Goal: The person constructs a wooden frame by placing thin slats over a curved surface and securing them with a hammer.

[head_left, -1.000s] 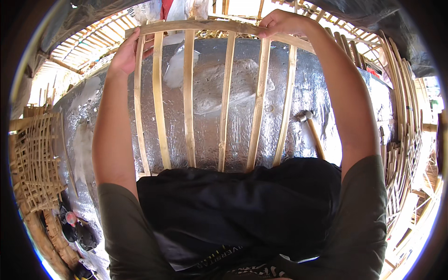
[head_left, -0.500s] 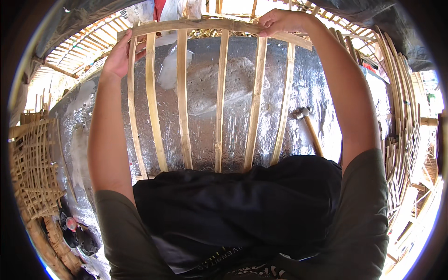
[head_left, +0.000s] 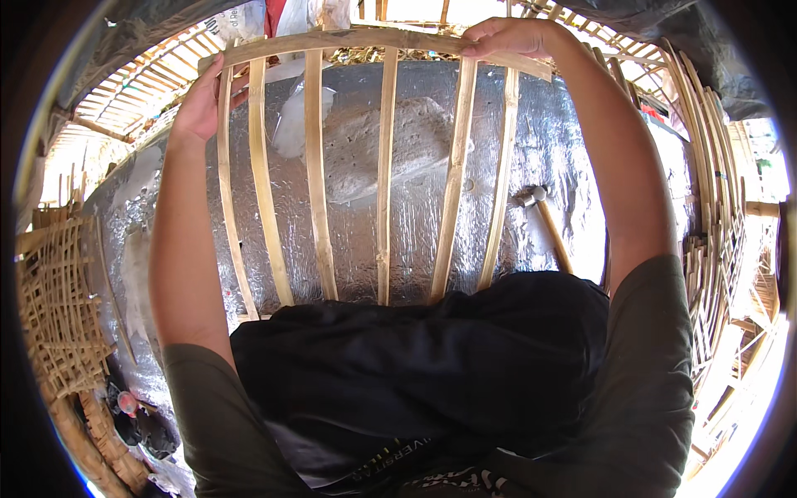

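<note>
Here, both hands up on a bamboo slat frame held upright over the silver foil surface; left hand with grip wrapped round the frame's left end; right hand with grip curled over the top rail; hammer lying on the foil, right of the slats; woven bamboo panel off to the left.

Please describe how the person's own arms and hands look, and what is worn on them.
Both arms are bare from the short sleeves down. The left hand and right hand wear no gloves, and no rings, watch or bracelet can be seen. The sleeves are dark olive-green and end above the elbows. No marks show on the forearms.
</note>
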The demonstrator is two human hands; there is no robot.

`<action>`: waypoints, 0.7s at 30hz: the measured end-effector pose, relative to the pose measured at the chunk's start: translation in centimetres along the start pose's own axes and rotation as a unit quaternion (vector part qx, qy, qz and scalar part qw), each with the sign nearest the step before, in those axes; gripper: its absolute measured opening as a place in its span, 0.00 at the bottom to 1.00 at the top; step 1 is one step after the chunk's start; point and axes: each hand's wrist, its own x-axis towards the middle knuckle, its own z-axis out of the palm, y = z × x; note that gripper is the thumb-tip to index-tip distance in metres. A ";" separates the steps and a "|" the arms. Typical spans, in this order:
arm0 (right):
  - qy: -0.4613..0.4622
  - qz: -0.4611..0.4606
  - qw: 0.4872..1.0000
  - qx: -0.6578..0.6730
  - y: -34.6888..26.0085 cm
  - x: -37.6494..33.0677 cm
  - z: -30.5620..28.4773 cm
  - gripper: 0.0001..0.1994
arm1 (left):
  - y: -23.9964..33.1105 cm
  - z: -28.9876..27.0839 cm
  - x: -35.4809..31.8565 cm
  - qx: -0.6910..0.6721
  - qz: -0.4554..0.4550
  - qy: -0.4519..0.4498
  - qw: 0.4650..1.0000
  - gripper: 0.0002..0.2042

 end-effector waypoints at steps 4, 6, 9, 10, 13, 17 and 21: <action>0.065 0.034 0.995 -0.065 -1.5 -1.1 0.6 0.37 | 0.2 0.2 -0.7 0.017 -0.003 0.012 1.000 0.24; 0.060 0.072 0.990 -0.104 -4.4 -2.7 0.6 0.36 | 0.5 -0.6 -1.0 0.016 -0.001 0.010 1.000 0.23; -0.004 0.122 0.981 -0.151 -7.2 -5.7 -0.5 0.36 | 0.0 -0.4 0.1 0.002 0.000 -0.010 1.000 0.21; 0.011 0.124 0.978 -0.165 -7.8 -6.1 -0.2 0.35 | 0.0 -0.9 0.2 -0.001 0.001 -0.012 1.000 0.19; 0.044 0.136 0.971 -0.194 -8.0 -6.9 -0.1 0.34 | 0.0 -0.3 0.3 0.004 -0.005 -0.001 1.000 0.19; 0.034 0.102 0.977 -0.185 -6.6 -6.7 -1.0 0.32 | 0.0 0.6 0.1 -0.022 -0.010 0.005 1.000 0.18; 0.096 0.075 0.985 -0.120 -4.4 -3.0 -0.5 0.31 | -0.1 -1.4 -0.4 -0.006 -0.005 -0.010 1.000 0.17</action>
